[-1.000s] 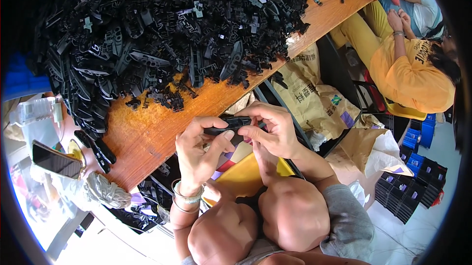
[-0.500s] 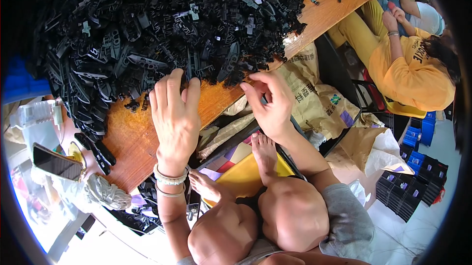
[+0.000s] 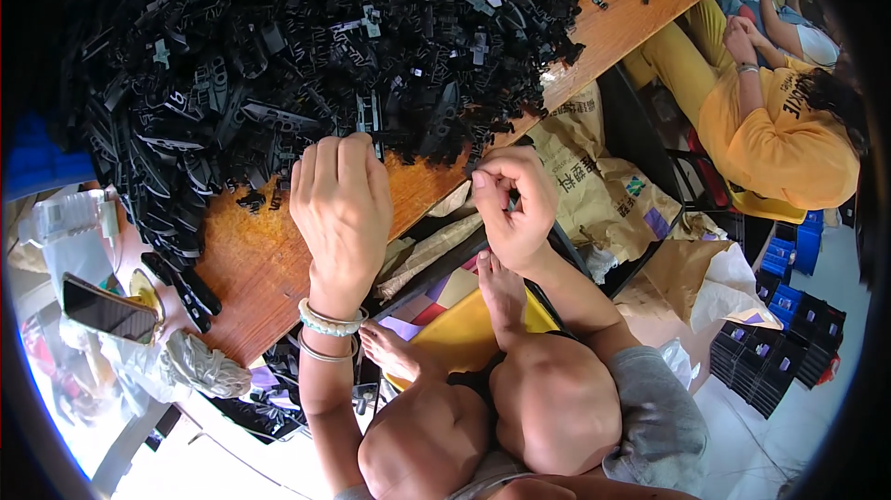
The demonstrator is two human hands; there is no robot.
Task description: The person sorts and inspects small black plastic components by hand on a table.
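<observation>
A great heap of small black plastic parts (image 3: 306, 45) covers the wooden table (image 3: 246, 259). My left hand (image 3: 342, 208) is closed at the heap's near edge, its fingers bent down and partly hidden behind the back of the hand. A long, narrow dark grey plastic piece (image 3: 369, 116) stands up from its fingertips, apparently held there. My right hand (image 3: 518, 208) hovers just off the table's near edge, to the right, with thumb and fingers curled into a pinch. Whatever lies between those fingertips is too small or hidden to make out.
A yellow tub (image 3: 445, 342) is below, by my feet. Brown paper sacks (image 3: 594, 185) hang at the right. A phone (image 3: 107, 307) and a crumpled plastic bag (image 3: 209, 365) are at left. Another person in an orange shirt (image 3: 780, 138) sits beyond black and blue crates (image 3: 775, 333).
My left hand has curled its fingers, and a long dark piece now shows beyond them. My right hand's fingers have drawn together from a looser curve.
</observation>
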